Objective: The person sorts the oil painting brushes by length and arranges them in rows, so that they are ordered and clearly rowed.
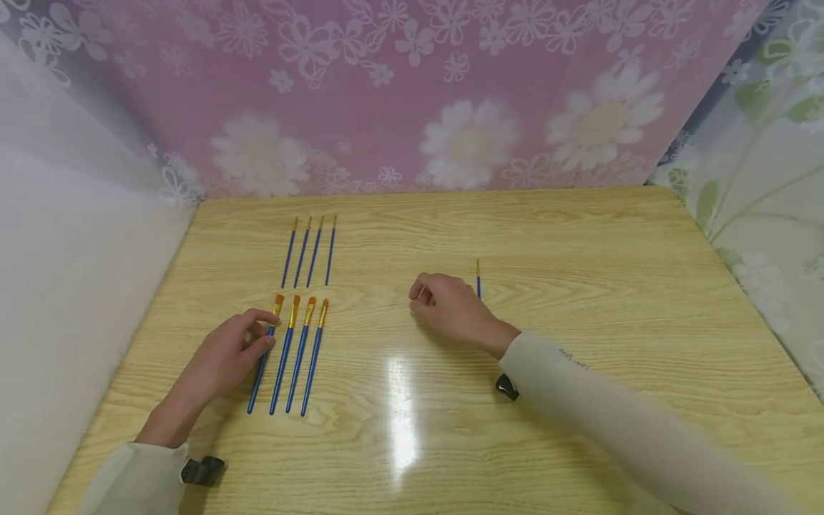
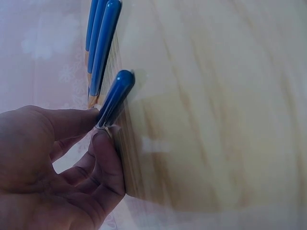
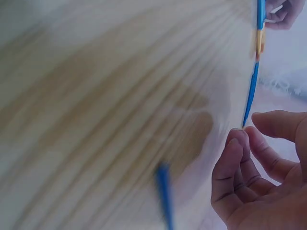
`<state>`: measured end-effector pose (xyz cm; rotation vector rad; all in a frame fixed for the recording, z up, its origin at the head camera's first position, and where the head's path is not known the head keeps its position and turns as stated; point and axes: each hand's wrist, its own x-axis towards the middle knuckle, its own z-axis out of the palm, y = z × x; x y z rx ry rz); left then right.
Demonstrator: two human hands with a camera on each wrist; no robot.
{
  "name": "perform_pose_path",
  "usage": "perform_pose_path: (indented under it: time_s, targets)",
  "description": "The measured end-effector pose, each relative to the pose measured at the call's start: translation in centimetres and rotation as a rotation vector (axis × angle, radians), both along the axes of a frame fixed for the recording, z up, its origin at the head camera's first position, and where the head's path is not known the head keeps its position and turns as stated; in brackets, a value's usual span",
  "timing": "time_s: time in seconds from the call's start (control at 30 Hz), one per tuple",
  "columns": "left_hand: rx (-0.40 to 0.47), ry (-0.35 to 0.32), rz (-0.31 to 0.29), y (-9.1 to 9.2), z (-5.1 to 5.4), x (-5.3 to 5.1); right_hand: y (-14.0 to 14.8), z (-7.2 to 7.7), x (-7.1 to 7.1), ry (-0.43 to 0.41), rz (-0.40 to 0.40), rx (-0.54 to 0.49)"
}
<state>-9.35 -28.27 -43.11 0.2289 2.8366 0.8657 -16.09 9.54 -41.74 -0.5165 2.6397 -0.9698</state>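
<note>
My left hand [image 1: 225, 354] pinches the leftmost flat paintbrush [image 1: 259, 379] near its gold ferrule, between thumb and fingers. In the left wrist view that brush's blue handle [image 2: 115, 96] rises from the fingertips. Three more large paintbrushes [image 1: 297, 368] lie beside it, orange bristles pointing away. Over the middle of the table is my right hand [image 1: 450, 307], its fingers loosely bent with nothing visible between them. Close by lies a thin paintbrush [image 1: 478, 279], its lower part hidden by the right wrist; its blurred blue handle [image 3: 164, 196] shows in the right wrist view.
Behind the large brushes, a row of several thin paintbrushes [image 1: 314, 250] lies on the wood-grain table [image 1: 579, 250]. A pink flowered cloth [image 1: 386, 107] hangs along the far edge. White covering stands on the left, and patterned covering on the right.
</note>
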Motion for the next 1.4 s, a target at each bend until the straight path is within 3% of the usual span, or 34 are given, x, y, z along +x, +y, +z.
perform_pose_path:
  time_s: [0.3,0.53,1.23,1.4]
  targets:
    - [-0.002,-0.008,0.002,-0.2,-0.1,-0.2,5.5,-0.5,-0.9,0.036,-0.045,0.038]
    - [0.014,0.004,0.009,-0.1,0.0,-0.1,7.8,-0.6,-0.9,0.113,-0.074,0.147]
    - [-0.002,0.011,-0.006,-0.1,0.3,-0.1,9.7,0.0,-0.8,0.109,-0.049,0.218]
    - [0.001,0.007,-0.007,-0.1,0.3,-0.2,9.7,0.0,-0.7,0.150,-0.010,0.249]
